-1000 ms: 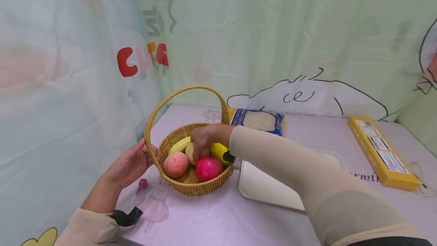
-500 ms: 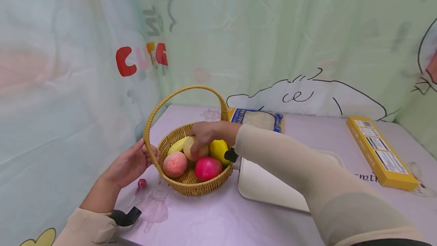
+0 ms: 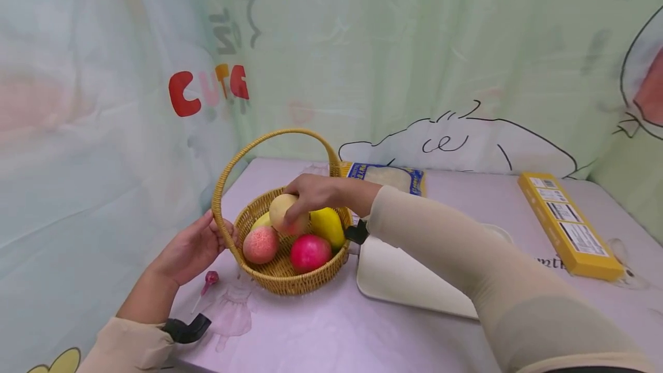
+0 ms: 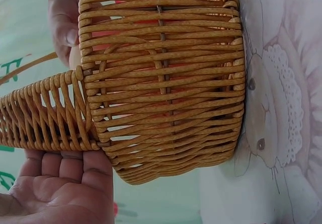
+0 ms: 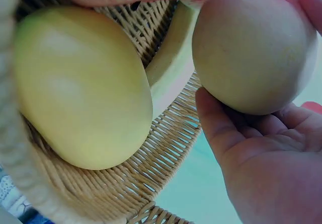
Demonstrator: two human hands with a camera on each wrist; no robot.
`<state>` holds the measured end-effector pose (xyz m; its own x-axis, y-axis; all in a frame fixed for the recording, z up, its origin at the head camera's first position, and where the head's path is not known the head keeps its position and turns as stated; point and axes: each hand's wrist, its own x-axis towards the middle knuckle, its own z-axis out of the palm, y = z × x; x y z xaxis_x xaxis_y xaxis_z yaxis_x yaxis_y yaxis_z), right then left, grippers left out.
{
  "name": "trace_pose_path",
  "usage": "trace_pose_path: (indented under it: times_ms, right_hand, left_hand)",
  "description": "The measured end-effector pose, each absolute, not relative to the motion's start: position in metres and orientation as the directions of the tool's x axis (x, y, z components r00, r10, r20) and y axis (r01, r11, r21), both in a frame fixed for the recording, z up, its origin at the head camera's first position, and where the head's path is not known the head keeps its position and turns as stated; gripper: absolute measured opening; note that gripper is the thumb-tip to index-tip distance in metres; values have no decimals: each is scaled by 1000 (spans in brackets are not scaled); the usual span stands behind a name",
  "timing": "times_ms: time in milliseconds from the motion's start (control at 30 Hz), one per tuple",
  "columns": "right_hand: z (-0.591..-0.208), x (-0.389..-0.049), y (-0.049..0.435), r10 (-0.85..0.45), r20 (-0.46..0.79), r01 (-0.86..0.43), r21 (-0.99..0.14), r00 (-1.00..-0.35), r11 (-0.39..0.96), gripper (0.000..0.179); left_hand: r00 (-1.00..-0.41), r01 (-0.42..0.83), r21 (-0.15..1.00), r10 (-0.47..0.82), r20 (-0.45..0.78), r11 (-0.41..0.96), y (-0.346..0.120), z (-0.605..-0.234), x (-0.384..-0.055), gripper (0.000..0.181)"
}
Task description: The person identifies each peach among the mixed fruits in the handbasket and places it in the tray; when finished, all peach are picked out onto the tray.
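My right hand (image 3: 316,194) grips a pale peach (image 3: 282,212) with a pink blush, held just above the fruit in a wicker basket (image 3: 295,285). Under and around it lie a pink peach (image 3: 260,245), a glossy pinkish-red round fruit (image 3: 311,253), a yellow mango-like fruit (image 5: 83,88) and a banana (image 5: 173,58), partly covered. At the basket's left side, the left hand (image 3: 194,246) holds the foot of the tall arched handle (image 4: 45,113). Its fingers (image 4: 70,166) pass behind the handle, so their tips are hidden in the left wrist view.
A white tray (image 3: 409,286) lies right of the basket, partly under the right forearm. Behind stands a blue-and-yellow food packet (image 3: 388,175). A long yellow box (image 3: 570,226) is at far right, and a lollipop (image 3: 209,281) lies near the left wrist.
The right hand has raised the pale peach out from among the other fruit and moved it slightly left. The left hand stays at the handle. The view has shifted slightly.
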<state>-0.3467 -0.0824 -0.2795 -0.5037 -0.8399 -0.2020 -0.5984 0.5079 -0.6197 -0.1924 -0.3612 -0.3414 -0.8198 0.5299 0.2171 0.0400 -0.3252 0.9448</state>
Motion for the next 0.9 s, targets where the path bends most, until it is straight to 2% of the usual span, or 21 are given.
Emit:
trace_pose_path:
  times_ms: [133,433,900]
  right_hand:
    - [-280,-345,-75,-850,-165,-568,-679,-500,466,43]
    - [-280,-341,-57,-839,-81,-516,-756,-538,403,57]
    - [-275,-333,-27,-815,2,-412,-864,-579,290,48]
  left_hand:
    - [-804,41,943,549,228,-330,-362,-343,-193,55]
    - [-798,36,941,557,229,-336,-360,-343,-193,56]
    - [-794,41,931,554,252,-363,-359,-343,-191,56]
